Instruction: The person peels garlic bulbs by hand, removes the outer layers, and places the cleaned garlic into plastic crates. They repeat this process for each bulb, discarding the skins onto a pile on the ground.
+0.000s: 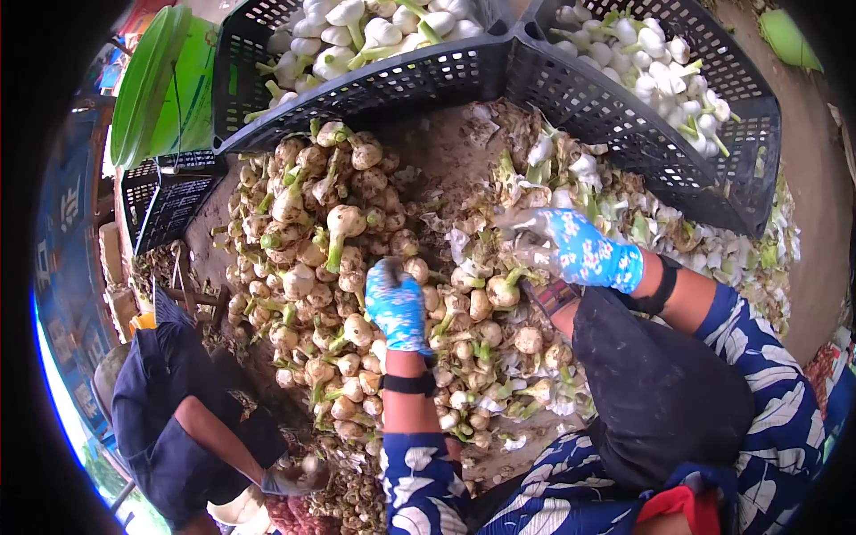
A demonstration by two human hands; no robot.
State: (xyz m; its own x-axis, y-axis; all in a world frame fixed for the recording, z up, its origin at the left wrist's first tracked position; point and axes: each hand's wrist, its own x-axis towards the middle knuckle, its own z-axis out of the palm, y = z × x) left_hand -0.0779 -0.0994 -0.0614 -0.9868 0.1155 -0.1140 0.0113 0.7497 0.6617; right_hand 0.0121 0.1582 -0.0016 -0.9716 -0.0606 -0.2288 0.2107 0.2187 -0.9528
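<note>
My left hand point(396, 308), in a blue flowered glove with dark fingertips, is over a heap of soil-stained garlic bulbs point(299, 281). Its fingers are curled in, and whatever they hold is hidden. A large bulb with a green stem point(343, 227) lies just beyond it. My right hand point(571, 245), gloved alike, is at the edge of the loose husks point(481, 227); its fingers are smeared by motion. Below that hand a bulb with a green stalk point(504, 290) rests on the heap.
Two black plastic crates point(419, 76) point(615, 116) of cleaned white garlic stand at the back. Peeled skins point(713, 254) cover the ground at right. On the left are a green tub point(152, 89), a smaller black crate point(169, 192) and another person point(192, 419) bending over bulbs.
</note>
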